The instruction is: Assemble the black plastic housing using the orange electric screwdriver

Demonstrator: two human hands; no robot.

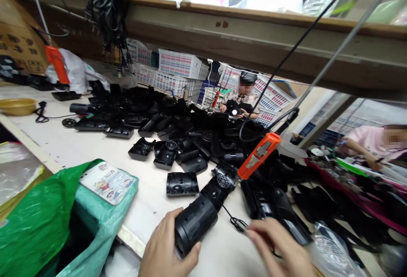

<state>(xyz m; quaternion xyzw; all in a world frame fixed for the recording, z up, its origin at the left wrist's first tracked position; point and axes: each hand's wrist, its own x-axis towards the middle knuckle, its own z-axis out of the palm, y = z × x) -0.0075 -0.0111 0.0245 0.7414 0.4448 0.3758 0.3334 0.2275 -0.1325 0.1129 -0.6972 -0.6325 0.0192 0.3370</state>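
Observation:
My left hand point(165, 249) grips the rear end of a black cylindrical plastic housing point(195, 222) that lies on the white table point(95, 149) at the near edge. Its front end carries a round grille. My right hand point(280, 249), blurred, reaches toward thin black wires point(237, 222) that trail from the housing; whether the fingers touch them I cannot tell. An orange electric screwdriver point(259, 155) hangs on a cable just above and right of the housing, with no hand on it.
A big heap of black plastic shells point(178, 128) covers the table's middle. A green-lined bin point(47, 222) with a printed card stands at left. A second orange screwdriver point(57, 64) hangs far left. People work at the back and right. White crates point(179, 65) stack behind.

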